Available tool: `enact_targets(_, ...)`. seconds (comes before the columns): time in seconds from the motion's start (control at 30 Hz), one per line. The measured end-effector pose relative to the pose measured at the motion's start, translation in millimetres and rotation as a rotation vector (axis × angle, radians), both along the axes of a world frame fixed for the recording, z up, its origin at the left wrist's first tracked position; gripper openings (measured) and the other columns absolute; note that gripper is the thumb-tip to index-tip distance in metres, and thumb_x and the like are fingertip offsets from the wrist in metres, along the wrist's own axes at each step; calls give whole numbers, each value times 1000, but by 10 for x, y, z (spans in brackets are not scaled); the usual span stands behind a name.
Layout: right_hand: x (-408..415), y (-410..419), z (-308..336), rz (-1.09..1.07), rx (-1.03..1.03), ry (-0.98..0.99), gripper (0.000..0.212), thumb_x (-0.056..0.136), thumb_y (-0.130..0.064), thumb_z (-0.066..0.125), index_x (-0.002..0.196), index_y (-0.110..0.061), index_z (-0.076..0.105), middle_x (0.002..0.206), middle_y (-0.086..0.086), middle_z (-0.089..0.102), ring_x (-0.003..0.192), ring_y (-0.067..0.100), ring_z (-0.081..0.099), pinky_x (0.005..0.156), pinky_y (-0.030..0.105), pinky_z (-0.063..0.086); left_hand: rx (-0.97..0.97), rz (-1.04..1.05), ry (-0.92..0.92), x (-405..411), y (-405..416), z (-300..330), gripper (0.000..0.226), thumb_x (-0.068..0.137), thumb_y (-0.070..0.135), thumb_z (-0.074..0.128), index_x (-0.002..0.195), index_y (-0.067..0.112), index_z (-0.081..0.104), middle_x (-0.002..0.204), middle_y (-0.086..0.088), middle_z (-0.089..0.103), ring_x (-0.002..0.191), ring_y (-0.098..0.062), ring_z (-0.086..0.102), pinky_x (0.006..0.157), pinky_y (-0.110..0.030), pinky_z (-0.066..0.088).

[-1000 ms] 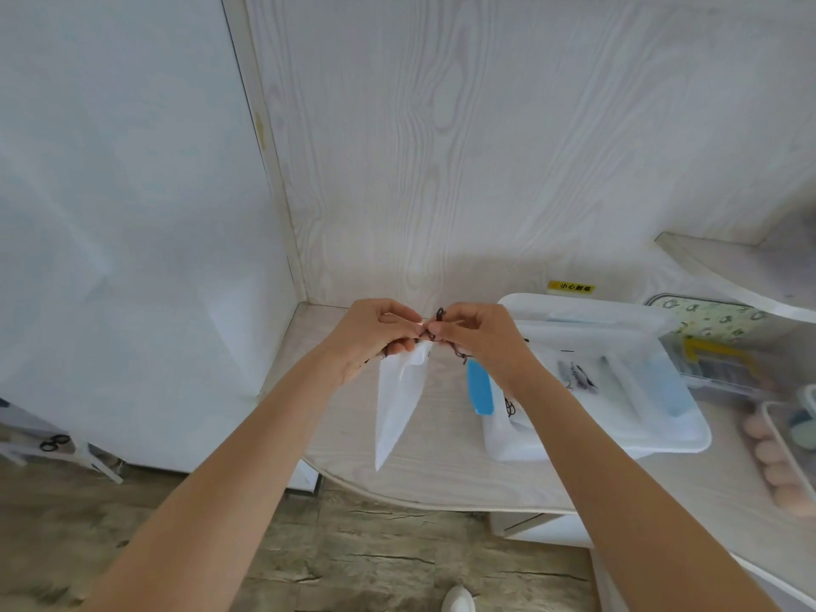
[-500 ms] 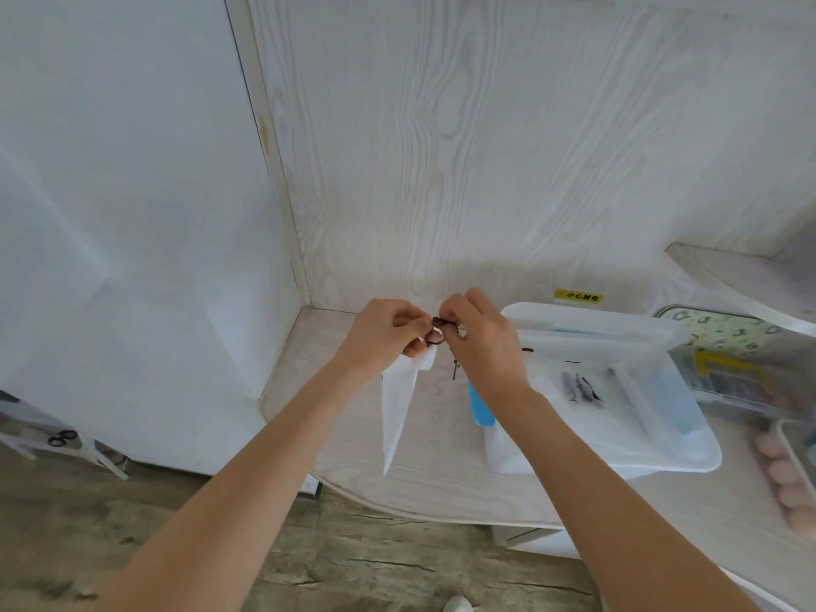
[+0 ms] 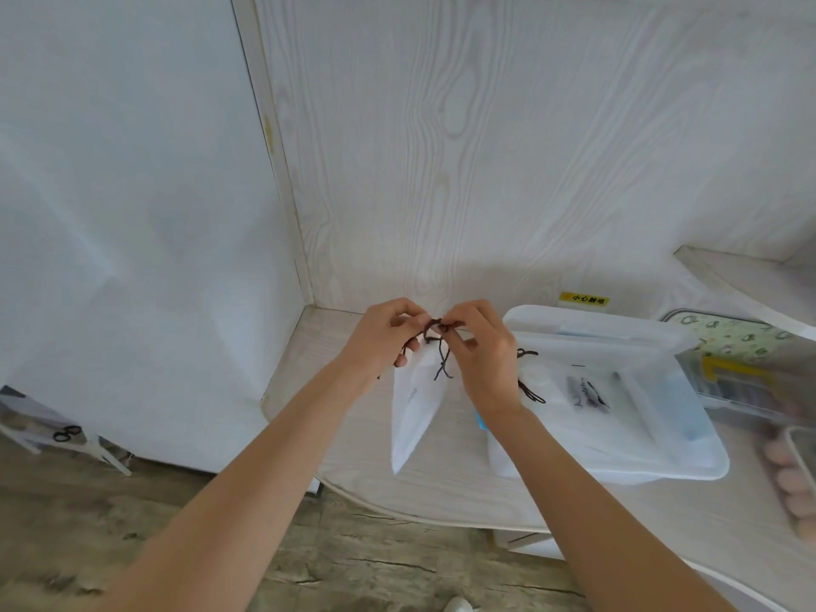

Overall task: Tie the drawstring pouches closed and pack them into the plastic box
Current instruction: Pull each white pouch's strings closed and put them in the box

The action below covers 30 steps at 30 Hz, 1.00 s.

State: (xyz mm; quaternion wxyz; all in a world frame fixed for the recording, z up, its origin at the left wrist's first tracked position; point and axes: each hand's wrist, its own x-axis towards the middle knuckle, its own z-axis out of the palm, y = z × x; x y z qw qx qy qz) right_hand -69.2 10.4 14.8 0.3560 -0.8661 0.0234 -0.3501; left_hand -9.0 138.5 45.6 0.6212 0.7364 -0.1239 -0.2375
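Observation:
A white drawstring pouch (image 3: 413, 408) hangs in the air over the table, its pointed corner down. Its dark brown drawstring (image 3: 441, 351) is looped at the pouch mouth, and two loose ends dangle below. My left hand (image 3: 382, 340) pinches the string on the left of the loop. My right hand (image 3: 483, 351) pinches it on the right. The clear plastic box (image 3: 689, 468) sits on the table just right of my right wrist. It holds other white pouches with dark strings (image 3: 532, 393).
The pale wood table (image 3: 441, 488) has a rounded front edge, and a wood-grain wall stands behind it. A yellow sticker (image 3: 583, 299) is on the wall. Right of the box lie a clear case with a yellow part (image 3: 733, 382) and a tray of pinkish round things (image 3: 790, 474).
The string's loop has come out between my fingertips and its two ends now hang free below. The view has shifted slightly.

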Motion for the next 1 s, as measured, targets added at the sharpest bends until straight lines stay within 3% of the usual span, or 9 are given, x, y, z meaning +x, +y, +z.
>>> enact_targets(0.1,-44,3,36,-36,382,155,8,82,-8,68,83,-14,63,85,-5,66,81,2,61,66,12,48,-5,104,-4,35,-38,2,12,95,9,50,87,3,56,86,-4,58,55,-1,56,42,-13,43)
enact_targets(0.23,-42,-90,55,-65,668,203,9,83,-8,67,80,-11,59,79,0,67,81,14,66,72,29,56,-172,307,175,149,23,-42,19,96,4,46,78,3,51,95,-17,59,76,-16,65,52,-19,56)
enact_targets(0.37,-51,-71,102,-58,796,183,20,83,0,64,71,-10,52,70,4,62,74,20,67,64,18,54,-29,360,110,179,68,-126,20,97,10,45,77,11,49,83,-1,64,60,1,62,50,-13,46)
enact_targets(0.47,-34,-44,123,-89,858,178,24,84,3,63,68,-10,49,66,1,60,72,18,66,67,16,53,-24,405,121,201,53,-137,22,97,11,45,76,12,47,80,-1,63,70,-6,60,59,-17,45)
enact_targets(0.53,-13,-46,102,-98,880,207,23,86,1,61,70,-11,48,68,0,59,76,21,66,72,24,54,-39,377,170,193,44,-126,20,98,12,43,79,12,46,86,-3,64,72,-12,63,65,-26,52)
enact_targets(0.7,54,47,66,0,1079,513,15,94,-9,51,82,-13,43,100,15,62,82,22,65,70,36,56,36,272,246,120,37,-96,14,100,24,37,98,12,44,100,-9,63,79,-27,63,67,-35,52)
enact_targets(0.77,85,130,79,60,1135,556,12,94,-10,51,84,-12,44,93,12,62,76,19,64,67,35,57,42,252,273,102,8,-91,23,98,34,40,102,12,43,103,-9,63,82,-25,62,71,-35,50)
enact_targets(0.87,118,243,106,155,1219,519,16,97,-17,47,83,-10,51,82,5,60,75,14,62,69,28,55,82,205,147,71,-6,-68,42,87,44,58,107,11,42,95,0,57,81,-13,56,71,-27,45)
enact_targets(1.0,140,274,177,296,1438,425,42,100,-37,33,95,-6,60,86,14,67,80,24,64,78,33,53,140,179,-65,159,123,-56,34,82,14,70,111,4,55,97,-2,58,91,-15,57,82,-27,44)
